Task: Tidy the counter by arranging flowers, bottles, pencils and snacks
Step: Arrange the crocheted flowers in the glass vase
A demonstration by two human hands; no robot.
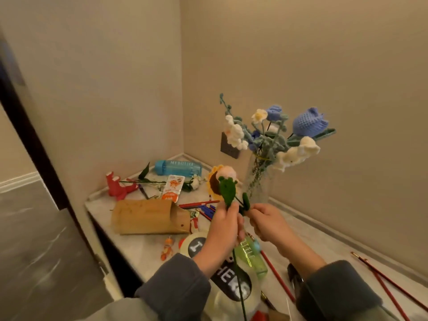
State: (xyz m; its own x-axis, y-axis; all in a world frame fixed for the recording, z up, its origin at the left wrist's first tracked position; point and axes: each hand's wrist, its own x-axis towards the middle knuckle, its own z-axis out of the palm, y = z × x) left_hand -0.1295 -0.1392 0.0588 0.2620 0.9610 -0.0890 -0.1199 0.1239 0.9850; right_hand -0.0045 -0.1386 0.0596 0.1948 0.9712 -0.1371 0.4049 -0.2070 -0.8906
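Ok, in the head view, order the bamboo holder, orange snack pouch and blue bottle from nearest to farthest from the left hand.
1. Bamboo holder, lying on its side just left of the left hand, which grips a crochet flower.
2. Orange snack pouch, behind the holder, toward the wall.
3. Blue bottle, lying in the back corner.

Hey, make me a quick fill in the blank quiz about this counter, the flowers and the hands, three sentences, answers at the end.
1. The left hand grips the green stem of a flower, while the right hand pinches its ____.
2. The glass vase holds knitted flowers in white and ____.
3. The blue bottle in the back corner lies on its ____.

Missing words: leaf; blue; side.
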